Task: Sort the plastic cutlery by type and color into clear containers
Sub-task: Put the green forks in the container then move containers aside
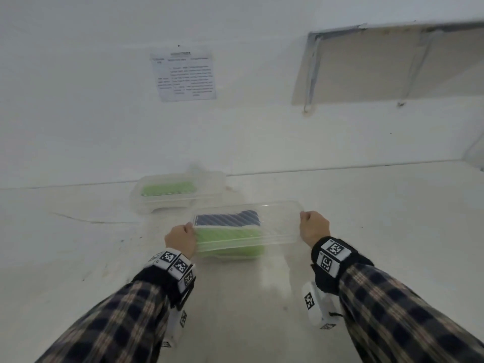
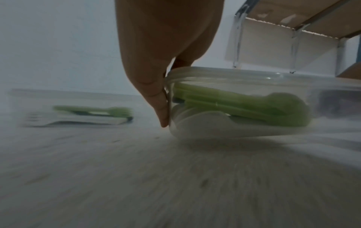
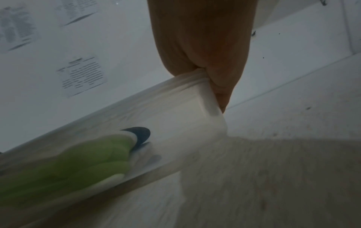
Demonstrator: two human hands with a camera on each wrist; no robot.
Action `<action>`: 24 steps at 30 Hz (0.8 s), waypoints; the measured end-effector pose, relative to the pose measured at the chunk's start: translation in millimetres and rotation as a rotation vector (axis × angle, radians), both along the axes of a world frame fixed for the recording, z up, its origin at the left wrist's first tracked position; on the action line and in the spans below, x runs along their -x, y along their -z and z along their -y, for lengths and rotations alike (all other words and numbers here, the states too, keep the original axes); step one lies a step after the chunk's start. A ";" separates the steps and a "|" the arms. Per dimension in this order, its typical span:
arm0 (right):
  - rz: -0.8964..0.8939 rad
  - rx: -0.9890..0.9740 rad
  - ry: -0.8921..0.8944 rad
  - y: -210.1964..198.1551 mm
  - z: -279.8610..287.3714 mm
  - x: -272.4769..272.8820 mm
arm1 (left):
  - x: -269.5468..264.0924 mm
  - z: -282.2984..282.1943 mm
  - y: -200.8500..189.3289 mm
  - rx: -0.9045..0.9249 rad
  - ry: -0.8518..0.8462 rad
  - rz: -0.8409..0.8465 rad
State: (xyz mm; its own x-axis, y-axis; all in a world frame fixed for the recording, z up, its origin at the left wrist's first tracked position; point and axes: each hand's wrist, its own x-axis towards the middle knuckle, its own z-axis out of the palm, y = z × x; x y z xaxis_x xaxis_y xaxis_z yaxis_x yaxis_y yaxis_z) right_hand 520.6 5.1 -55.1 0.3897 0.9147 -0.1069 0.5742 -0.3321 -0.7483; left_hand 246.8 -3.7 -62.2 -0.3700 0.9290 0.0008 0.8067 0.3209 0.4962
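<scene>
- my left hand (image 1: 180,241) and right hand (image 1: 314,227) each pinch an end rim of the clear container (image 1: 282,231).
- between my fingers it holds green cutlery (image 1: 230,239) and dark blue cutlery (image 1: 227,220).
- a second container (image 1: 178,195) lies beyond my left fingers.

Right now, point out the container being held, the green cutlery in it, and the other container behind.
held container (image 1: 282,226), head view, bare clear right part of its wall.
green cutlery (image 1: 230,238), head view, middle of the green stack.
far container (image 1: 209,179), head view, clear right end wall.

bare counter (image 1: 379,205) right, second container (image 1: 178,191) blocking back left, shelf (image 1: 392,64) overhead
</scene>
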 end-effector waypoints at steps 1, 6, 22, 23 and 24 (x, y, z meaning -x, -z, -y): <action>0.012 -0.001 0.003 -2.9 -7.0 -12.9 | -12.9 -8.9 -1.2 -0.008 -0.001 0.028; -0.012 -0.007 0.043 -7.9 -45.7 -69.7 | -70.6 -55.3 -8.5 -0.036 0.011 0.136; -0.060 -0.033 0.001 -0.6 -158.0 -123.7 | -124.8 -158.3 -1.1 -0.096 0.001 0.176; -0.059 -0.034 0.001 0.5 -162.5 -123.9 | -124.6 -161.8 -0.2 -0.095 0.002 0.184; -0.057 -0.035 0.000 2.0 -167.2 -124.4 | -124.0 -165.4 1.0 -0.093 0.003 0.195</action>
State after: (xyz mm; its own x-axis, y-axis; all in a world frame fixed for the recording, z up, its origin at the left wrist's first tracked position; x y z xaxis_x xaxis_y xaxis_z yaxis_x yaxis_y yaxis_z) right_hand 645.0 172.3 -57.1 0.3836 0.9184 -0.0965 0.5304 -0.3046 -0.7911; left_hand 370.8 161.7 -63.2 -0.3685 0.9295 0.0155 0.6937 0.2639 0.6702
